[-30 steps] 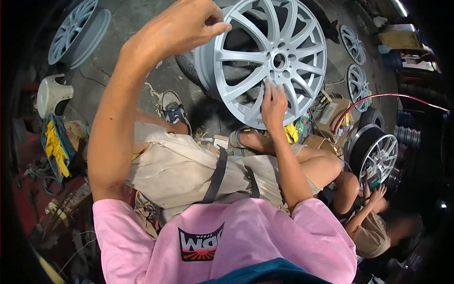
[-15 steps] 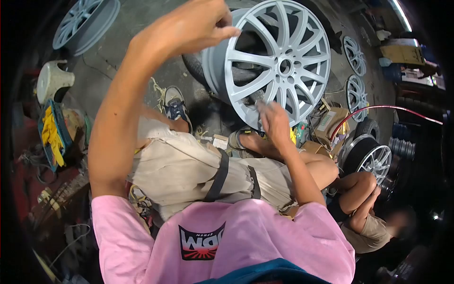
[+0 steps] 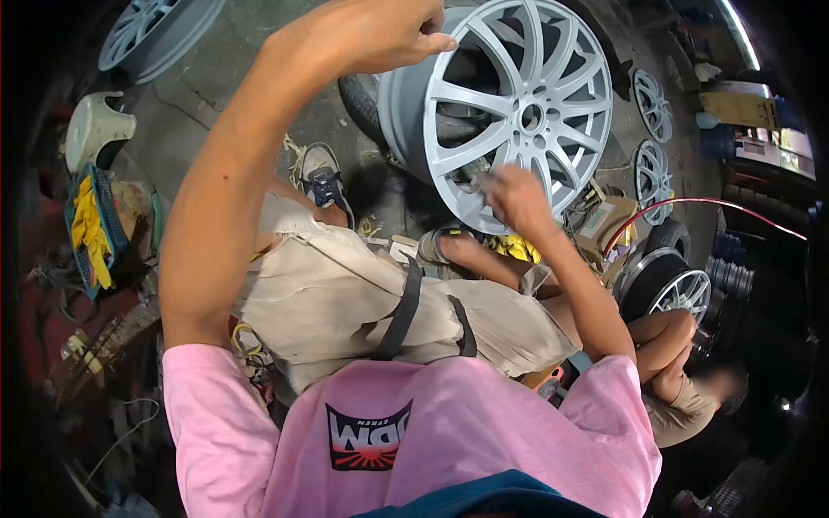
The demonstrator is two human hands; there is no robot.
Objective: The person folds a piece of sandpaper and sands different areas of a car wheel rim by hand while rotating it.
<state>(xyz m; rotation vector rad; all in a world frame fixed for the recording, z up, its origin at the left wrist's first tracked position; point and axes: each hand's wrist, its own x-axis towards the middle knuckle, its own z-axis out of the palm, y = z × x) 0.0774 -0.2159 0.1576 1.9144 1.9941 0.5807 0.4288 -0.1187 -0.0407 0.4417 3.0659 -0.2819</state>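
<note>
A large grey spoked wheel rim (image 3: 533,116) stands tilted in front of me, resting by a dark tyre. At its upper left edge is my left hand (image 3: 404,36), fingers curled round the edge and thumb against it. My right hand (image 3: 518,200) is at the lower spokes, its fingers pressed together and blurred. Something small and greyish seems to be at its fingertips, too smeared to name.
Other rims lie at the upper left (image 3: 160,34) and right (image 3: 654,105). A pale stool (image 3: 97,129) and a basket (image 3: 108,233) with yellow gloves are at left. A red hose (image 3: 691,199) curves past a cardboard box (image 3: 604,223). A co-worker (image 3: 678,406) sits at lower right.
My right hand has moved off the spokes' middle, down and slightly right. The rim and my left hand appear further right in view. The co-worker's hands have left the other wheel.
</note>
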